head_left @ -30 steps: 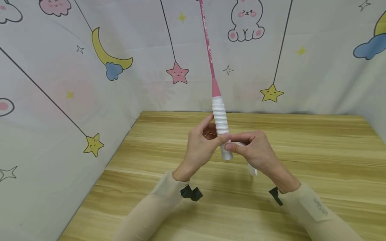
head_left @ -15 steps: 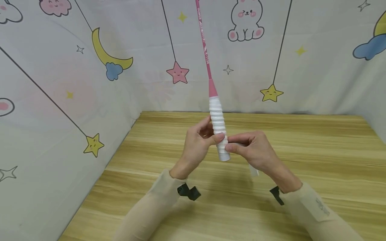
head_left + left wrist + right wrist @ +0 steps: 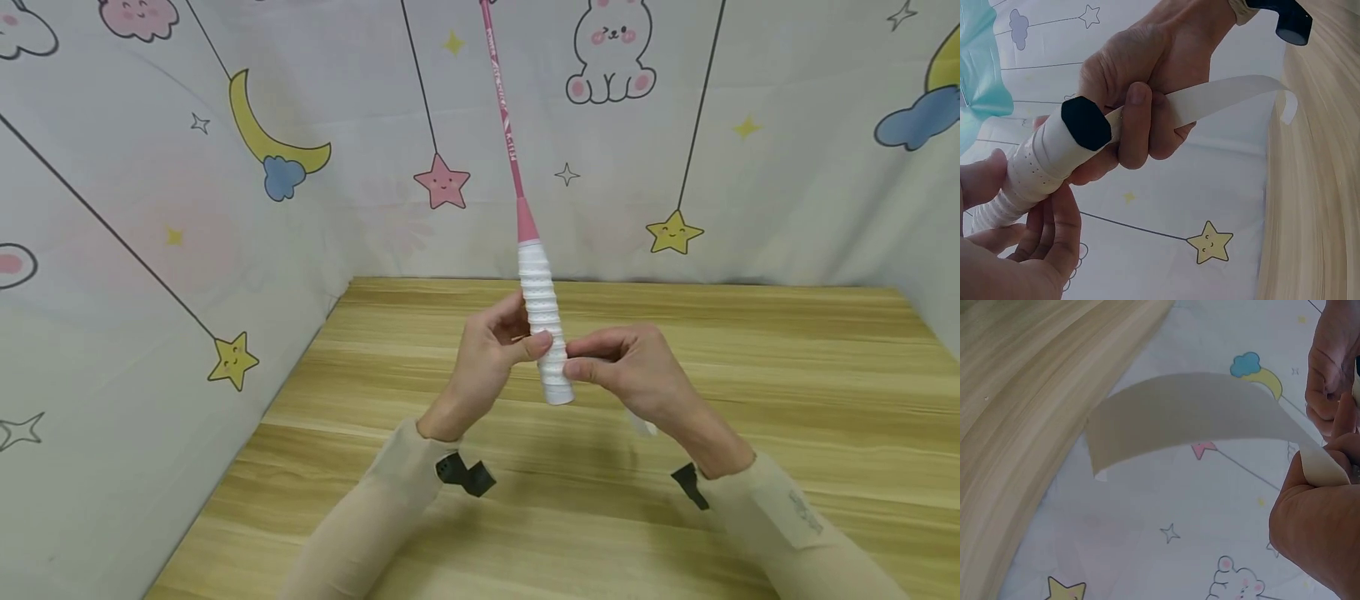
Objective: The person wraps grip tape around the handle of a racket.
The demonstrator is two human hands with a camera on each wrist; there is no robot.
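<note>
A racket with a thin pink shaft [image 3: 501, 100] stands nearly upright, leaning a little left, its head out of view. White grip tape winds in ridges around its handle [image 3: 538, 283]. My left hand [image 3: 483, 362] holds the lower handle, thumb in front and fingers behind. Beside the handle's lower end, my right hand [image 3: 652, 379] pinches the grip tape between thumb and fingers. Past that hand, the tape's loose tail [image 3: 1172, 415] curves away in the right wrist view. The black end cap [image 3: 1087, 123] of the handle shows in the left wrist view.
Below the hands lies a wood-grain table [image 3: 570, 533]. A pale cloth backdrop [image 3: 360, 108] printed with stars, moons and a bear stands behind and at the sides. Teal cloth [image 3: 982, 75] hangs at the left wrist view's edge.
The racket and my left hand have shifted slightly left. Grip tape ridges reach lower on the handle now. My right hand stays nearly in place, still pinching the tape.
</note>
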